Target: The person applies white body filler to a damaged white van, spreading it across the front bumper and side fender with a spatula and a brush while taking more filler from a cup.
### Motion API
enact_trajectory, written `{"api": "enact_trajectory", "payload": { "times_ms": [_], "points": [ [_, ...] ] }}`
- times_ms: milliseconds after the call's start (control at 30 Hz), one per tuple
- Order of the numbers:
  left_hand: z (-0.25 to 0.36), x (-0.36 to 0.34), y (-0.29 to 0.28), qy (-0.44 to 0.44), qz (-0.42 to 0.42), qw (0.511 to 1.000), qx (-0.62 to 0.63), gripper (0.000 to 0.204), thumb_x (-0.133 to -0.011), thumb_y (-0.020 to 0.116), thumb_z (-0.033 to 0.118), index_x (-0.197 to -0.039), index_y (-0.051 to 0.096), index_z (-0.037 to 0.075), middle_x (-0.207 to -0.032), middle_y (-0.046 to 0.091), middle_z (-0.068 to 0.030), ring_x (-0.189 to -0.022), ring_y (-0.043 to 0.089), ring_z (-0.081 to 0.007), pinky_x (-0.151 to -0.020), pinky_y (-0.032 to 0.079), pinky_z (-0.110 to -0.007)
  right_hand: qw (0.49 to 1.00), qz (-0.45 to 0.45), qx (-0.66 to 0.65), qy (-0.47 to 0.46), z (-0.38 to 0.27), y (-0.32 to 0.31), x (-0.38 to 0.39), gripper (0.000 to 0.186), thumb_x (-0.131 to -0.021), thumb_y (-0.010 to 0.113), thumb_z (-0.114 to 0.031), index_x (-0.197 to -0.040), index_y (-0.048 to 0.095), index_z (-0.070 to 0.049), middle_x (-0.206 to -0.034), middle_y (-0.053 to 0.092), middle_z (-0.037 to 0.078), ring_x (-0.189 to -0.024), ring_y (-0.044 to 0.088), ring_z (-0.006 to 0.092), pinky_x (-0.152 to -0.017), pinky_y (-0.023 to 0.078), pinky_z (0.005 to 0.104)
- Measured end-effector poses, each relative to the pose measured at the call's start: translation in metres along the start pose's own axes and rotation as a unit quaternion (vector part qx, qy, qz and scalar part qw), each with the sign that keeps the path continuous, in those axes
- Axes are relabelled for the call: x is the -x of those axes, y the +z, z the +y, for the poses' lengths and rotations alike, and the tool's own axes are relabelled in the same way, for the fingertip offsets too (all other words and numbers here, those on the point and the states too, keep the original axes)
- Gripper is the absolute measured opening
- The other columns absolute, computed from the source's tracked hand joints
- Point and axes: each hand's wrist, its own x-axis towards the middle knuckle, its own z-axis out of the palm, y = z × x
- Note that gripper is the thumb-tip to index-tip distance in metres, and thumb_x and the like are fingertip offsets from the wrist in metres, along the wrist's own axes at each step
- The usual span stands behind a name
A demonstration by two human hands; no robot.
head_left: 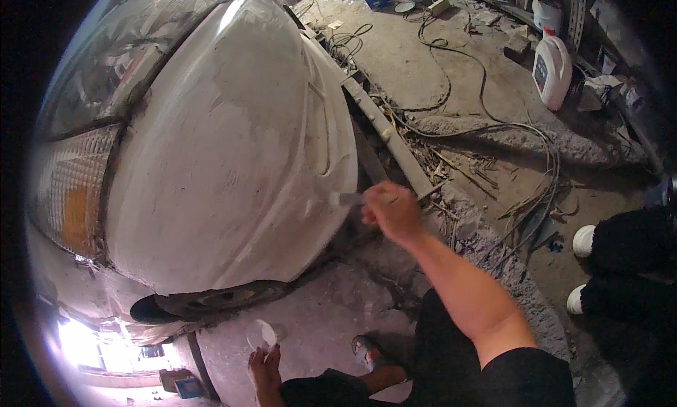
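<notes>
A pale, dull-surfaced car body panel (pixel 211 146) fills the left and middle of the view, with smudges and uneven patches on it. My right hand (pixel 395 211) grips a small flat greyish tool (pixel 349 198), its end at the panel's right edge. The tool is blurred, so I cannot tell whether it is a brush or a scraper. Low in the view, my left hand (pixel 264 365) holds a small round whitish container (pixel 261 334) by its side, below the panel and apart from it. What is inside the container cannot be made out.
A ribbed lamp with an orange section (pixel 79 202) borders the panel on the left. Black cables (pixel 486 89), a long board (pixel 395 139) and debris lie to the right. A white jug (pixel 552 72) stands at the far right, and a person in dark trousers (pixel 631 245) is nearby.
</notes>
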Motion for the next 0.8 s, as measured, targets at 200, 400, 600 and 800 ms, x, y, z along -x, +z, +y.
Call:
{"api": "enact_trajectory", "payload": {
  "times_ms": [200, 400, 600, 800],
  "points": [
    [-0.004, -0.011, -0.001, 0.03, -0.029, 0.994, -0.105, 0.027, -0.09, 0.052, 0.013, -0.104, 0.046, -0.008, -0.105, 0.055, -0.0204, -0.096, 0.059, -0.0321, -0.086, 0.051, -0.037, 0.996, 0.029, -0.065, -0.049, -0.034, 0.045, 0.02, 0.019, -0.085, 0.057, -0.018, -0.079, 0.057, 0.0, -0.062, 0.061, 0.007, -0.054, 0.06, 0.014, -0.05, 0.049, 0.027],
    [0.009, 0.002, 0.005, 0.126, -0.036, 0.914, -0.384, 0.026, -0.09, 0.052, 0.014, -0.103, 0.048, -0.008, -0.102, 0.057, -0.0195, -0.095, 0.06, -0.0305, -0.083, 0.052, -0.035, 0.993, 0.079, -0.092, 0.014, -0.052, 0.018, 0.016, 0.019, -0.084, 0.059, -0.019, -0.082, 0.055, -0.001, -0.066, 0.062, 0.008, -0.055, 0.061, 0.0133, -0.049, 0.048, 0.0249],
    [0.005, 0.0, 0.008, 0.006, 0.002, 1.0, -0.011, 0.026, -0.088, 0.052, 0.012, -0.103, 0.047, -0.008, -0.105, 0.056, -0.0216, -0.096, 0.059, -0.0343, -0.083, 0.053, -0.037, 0.998, 0.031, 0.009, -0.055, -0.043, 0.013, 0.006, 0.02, -0.084, 0.058, -0.021, -0.085, 0.059, -0.002, -0.066, 0.063, 0.009, -0.061, 0.064, 0.0176, -0.054, 0.05, 0.0291],
    [0.001, -0.003, 0.001, 0.022, -0.009, 0.998, -0.05, 0.025, -0.089, 0.05, 0.011, -0.104, 0.047, -0.008, -0.11, 0.053, -0.0235, -0.097, 0.059, -0.0349, -0.084, 0.053, -0.039, 0.956, 0.053, 0.236, -0.168, -0.02, 0.008, -0.011, 0.022, -0.085, 0.058, -0.022, -0.088, 0.061, 0.0, -0.068, 0.062, 0.008, -0.061, 0.06, 0.0163, -0.057, 0.047, 0.0277]
  ]
}}
